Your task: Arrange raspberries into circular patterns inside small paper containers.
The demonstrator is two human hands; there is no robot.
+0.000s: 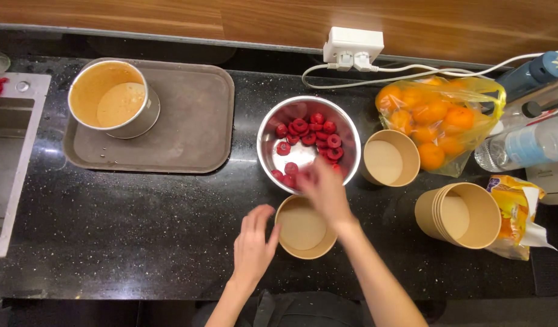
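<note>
A steel bowl (pixel 273 142) holding several red hollowed fruit pieces (pixel 309 134) stands mid-counter. Just in front of it sits an empty brown paper cup (pixel 302 230). My left hand (pixel 253 242) rests against the cup's left side, fingers apart. My right hand (pixel 324 191) reaches over the cup's far rim into the near edge of the bowl; it is blurred, fingers bunched among the red pieces. Whether it grips one cannot be made out.
Another paper cup (pixel 388 158) stands right of the bowl, a tilted stack of cups (pixel 461 215) further right. A bag of oranges (pixel 436 121), bottles, a snack packet, a socket block with cables, a brown tray (pixel 188 130) bearing a metal pot of orange liquid (pixel 112 100), and a sink at left.
</note>
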